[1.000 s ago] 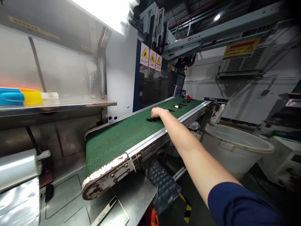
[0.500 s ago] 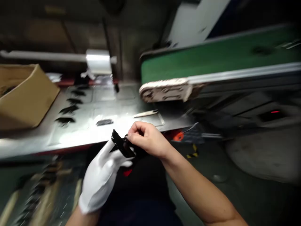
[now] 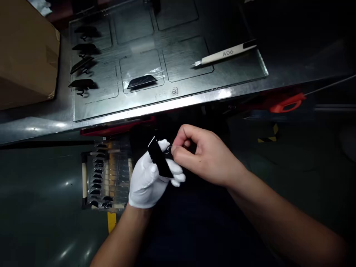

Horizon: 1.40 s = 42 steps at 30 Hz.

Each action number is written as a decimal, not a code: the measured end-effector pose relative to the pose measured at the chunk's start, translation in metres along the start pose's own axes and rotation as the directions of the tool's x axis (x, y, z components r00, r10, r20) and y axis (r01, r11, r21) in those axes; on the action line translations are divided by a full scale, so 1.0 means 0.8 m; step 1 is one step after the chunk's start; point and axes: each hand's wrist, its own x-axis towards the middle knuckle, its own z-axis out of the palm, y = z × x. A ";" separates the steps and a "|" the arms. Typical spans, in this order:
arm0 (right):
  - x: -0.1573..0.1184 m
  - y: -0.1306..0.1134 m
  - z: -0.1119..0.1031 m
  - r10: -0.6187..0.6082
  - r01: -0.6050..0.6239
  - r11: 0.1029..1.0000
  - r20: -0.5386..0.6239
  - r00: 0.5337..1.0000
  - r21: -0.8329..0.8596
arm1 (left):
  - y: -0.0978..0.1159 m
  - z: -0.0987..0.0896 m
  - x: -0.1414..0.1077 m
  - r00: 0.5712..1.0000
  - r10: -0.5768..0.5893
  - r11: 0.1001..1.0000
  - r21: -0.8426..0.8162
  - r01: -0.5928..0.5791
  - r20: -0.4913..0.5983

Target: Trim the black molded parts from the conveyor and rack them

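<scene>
Head view: the gloved left hand (image 3: 148, 178) cradles a glossy black part (image 3: 160, 158) tilted up so the bare right hand (image 3: 203, 157) — at three o'clock — pinches its end below the table (image 3: 194, 98).

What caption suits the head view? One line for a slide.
Gloved left hand and bare right hand grip a glossy black part below a steel table.
</scene>
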 end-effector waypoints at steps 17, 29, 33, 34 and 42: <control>-0.005 0.012 -0.014 -0.037 -0.125 0.841 0.287 0.957 0.527 | -0.007 0.015 0.002 0.999 0.017 0.999 -0.033 -0.016 0.038; 0.002 0.019 -0.008 -0.146 -0.033 0.833 0.278 0.949 0.552 | 0.001 0.013 0.004 0.996 0.032 0.993 -0.115 -0.023 0.078; -0.004 0.015 -0.011 -0.171 0.006 0.831 0.246 0.954 0.557 | 0.001 0.018 0.005 0.994 0.037 0.985 -0.169 -0.018 0.107; -0.006 0.014 -0.012 -0.169 0.007 0.828 0.238 0.957 0.561 | 0.001 0.018 0.005 0.994 0.025 0.984 -0.177 -0.005 0.109; -0.007 0.021 -0.008 -0.158 0.039 0.864 0.198 0.967 0.502 | -0.009 0.018 0.009 0.969 -0.101 0.990 0.077 0.121 -0.224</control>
